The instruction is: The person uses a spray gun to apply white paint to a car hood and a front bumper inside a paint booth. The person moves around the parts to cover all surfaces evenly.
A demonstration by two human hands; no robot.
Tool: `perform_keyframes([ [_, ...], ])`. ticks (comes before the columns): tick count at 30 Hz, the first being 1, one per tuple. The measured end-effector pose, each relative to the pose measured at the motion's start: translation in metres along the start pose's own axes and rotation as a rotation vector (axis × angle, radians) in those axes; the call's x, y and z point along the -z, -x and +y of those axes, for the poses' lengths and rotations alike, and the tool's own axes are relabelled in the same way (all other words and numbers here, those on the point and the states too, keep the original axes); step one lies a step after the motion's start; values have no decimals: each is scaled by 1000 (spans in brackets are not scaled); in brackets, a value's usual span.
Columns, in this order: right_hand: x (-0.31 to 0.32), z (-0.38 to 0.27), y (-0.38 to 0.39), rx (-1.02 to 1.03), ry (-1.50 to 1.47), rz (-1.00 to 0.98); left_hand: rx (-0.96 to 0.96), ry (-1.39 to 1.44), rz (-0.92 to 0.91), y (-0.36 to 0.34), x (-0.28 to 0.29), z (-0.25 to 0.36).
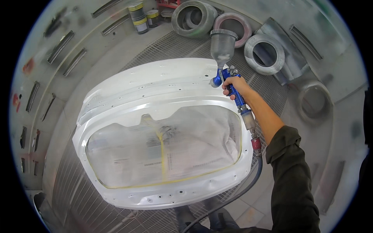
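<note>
My right hand (pixel 237 88) is wrapped round the handle of a blue spray gun (pixel 235 95), its nozzle pointing left over the far right part of a white car tailgate (pixel 128 85). A translucent grey paint cup (pixel 223 46) stands upright on top of the gun. Below the handle hang a clear filter, a red coupling (pixel 256 143) and a dark air hose (pixel 248 185) that curves down to the lower edge. Paper sheeting (pixel 128 149) edged with yellow tape covers the tailgate's window opening. My left hand is out of the picture.
Metal floor grating (pixel 79 194) lies under the tailgate. Several overspray-coated tires (pixel 264 54) lean along the far right wall. Paint cans (pixel 136 17) stand at the far left, near slotted wall vents (pixel 60 46). My legs (pixel 221 219) are close to the tailgate's near edge.
</note>
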State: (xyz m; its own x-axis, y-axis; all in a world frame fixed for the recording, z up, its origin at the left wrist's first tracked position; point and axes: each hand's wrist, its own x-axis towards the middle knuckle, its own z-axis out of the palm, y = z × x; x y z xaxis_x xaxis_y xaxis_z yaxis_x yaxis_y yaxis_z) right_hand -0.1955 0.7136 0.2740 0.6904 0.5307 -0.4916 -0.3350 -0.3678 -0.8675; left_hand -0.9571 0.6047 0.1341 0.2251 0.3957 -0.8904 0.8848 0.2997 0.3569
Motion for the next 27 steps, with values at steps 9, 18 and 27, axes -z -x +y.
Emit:
perform_keyframes([
  [9,123,32,-5,8,-67,148,-98,31,-56,9,-43,13],
  [18,203,85,-5,-31,-151,284,-56,-121,-28,23,-68,58],
  [27,258,157,6,-28,-72,586,-100,-49,-11,27,-64,57],
])
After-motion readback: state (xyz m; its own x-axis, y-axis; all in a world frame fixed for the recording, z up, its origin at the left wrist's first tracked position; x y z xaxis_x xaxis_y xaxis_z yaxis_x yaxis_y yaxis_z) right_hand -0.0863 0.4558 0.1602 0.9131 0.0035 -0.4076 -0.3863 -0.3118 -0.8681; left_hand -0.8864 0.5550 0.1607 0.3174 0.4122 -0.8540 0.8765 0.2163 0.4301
